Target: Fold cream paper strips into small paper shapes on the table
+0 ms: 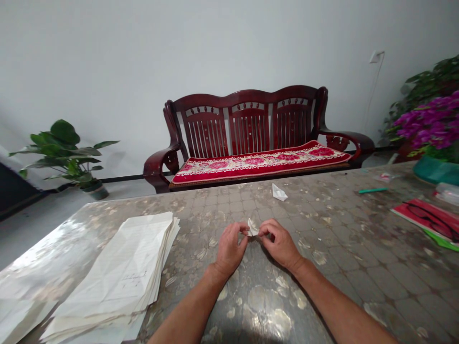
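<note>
1. The left hand (230, 248) and the right hand (279, 244) meet low over the middle of the patterned table (340, 267), wrists resting on its surface.
2. Between them sits a small folded piece of white paper (253, 227). Both hands pinch it, the left closed on its left edge and the right closed on its right edge, with thumbs and forefingers drawn together and the other fingers curled in.
3. The folded paper is held just above the tabletop, near the centre of the table and close in front of the person.
4. A second small folded white paper shape (278, 192) lies on the table farther away, well apart from the hands, towards the bench.
5. A thick stack of white paper sheets (122, 277) lies on the left part of the table, apart from the left hand.
6. On the right side lie a green pen (373, 190) and a red booklet (425, 216) beside a teal pot of purple flowers (432, 125).
7. Behind the table stands a dark wooden bench (251, 129) with a red floral cushion, and a leafy potted plant (68, 155) is on the floor to the left.
</note>
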`<action>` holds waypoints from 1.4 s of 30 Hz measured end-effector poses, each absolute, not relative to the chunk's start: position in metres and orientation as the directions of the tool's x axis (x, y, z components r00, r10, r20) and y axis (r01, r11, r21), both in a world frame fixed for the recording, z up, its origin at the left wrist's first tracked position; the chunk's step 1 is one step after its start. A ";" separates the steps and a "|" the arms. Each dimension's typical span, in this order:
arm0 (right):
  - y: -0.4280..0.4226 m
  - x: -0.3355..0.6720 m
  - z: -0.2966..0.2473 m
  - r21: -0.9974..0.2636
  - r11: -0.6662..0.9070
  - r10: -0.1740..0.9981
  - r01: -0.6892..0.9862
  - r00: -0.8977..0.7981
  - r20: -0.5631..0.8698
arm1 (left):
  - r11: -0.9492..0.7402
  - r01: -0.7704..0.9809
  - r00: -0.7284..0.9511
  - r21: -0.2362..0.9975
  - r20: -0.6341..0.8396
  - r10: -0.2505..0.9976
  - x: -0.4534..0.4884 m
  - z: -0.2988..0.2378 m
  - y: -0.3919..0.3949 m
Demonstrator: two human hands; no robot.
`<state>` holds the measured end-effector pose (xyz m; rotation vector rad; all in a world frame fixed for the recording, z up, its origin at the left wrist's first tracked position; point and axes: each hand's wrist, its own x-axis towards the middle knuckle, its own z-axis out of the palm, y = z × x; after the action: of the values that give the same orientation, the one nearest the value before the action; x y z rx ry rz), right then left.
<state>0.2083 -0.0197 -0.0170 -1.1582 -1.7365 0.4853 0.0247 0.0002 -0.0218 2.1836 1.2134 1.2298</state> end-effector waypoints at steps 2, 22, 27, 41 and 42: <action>-0.019 0.209 -0.018 -0.747 0.474 0.864 0.466 -0.084 0.496 | -0.599 0.494 0.303 0.630 0.521 0.798 0.024 -0.020 0.001; -0.007 0.209 -0.027 -0.829 0.159 0.967 0.536 0.087 0.241 | -0.300 0.629 0.179 0.717 0.242 0.954 0.048 -0.011 -0.003; -0.005 0.213 -0.026 -0.814 0.221 0.942 0.538 0.098 0.320 | -0.369 0.583 0.217 0.724 0.299 0.929 0.035 -0.020 0.004; -0.004 0.219 -0.022 -0.801 0.358 0.927 0.481 -0.084 0.365 | -0.401 0.509 0.159 0.762 0.375 0.913 0.022 -0.018 0.009; -0.004 0.218 -0.022 -0.802 0.359 0.927 0.478 -0.083 0.366 | -0.388 0.510 0.147 0.768 0.366 0.919 0.021 -0.018 0.009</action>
<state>0.2184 -0.0036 -0.0221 -1.2558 -1.7118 0.6194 0.0205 0.0093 -0.0176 1.9621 1.3605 1.1558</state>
